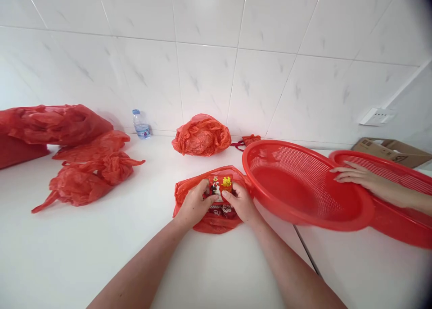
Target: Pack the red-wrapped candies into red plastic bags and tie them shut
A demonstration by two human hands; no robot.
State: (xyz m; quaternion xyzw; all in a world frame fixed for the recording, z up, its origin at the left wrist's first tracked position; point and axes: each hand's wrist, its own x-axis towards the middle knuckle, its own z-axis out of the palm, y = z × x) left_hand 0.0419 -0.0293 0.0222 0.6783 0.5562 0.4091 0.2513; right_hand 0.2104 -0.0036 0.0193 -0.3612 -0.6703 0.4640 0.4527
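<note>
My left hand (197, 204) and my right hand (240, 202) together grip a small red packet (221, 186) with yellow print and cartoon figures, one hand at each end. The thumbs lie across its front. Beneath it, an opened red plastic bag (216, 225) rests on the white table, with more small dark-red packets (222, 211) showing inside. My fingers behind the packet are partly hidden. Close to my right hand, on its right, stands a big red plastic colander (283, 187), tilted.
Another person's hand (357, 178) reaches over a second red colander (405, 176). Knotted red bags (87, 183) lie at left, another red bag (202, 137) and a water bottle (141, 125) near the tiled wall. A cardboard box (393, 151) sits at far right.
</note>
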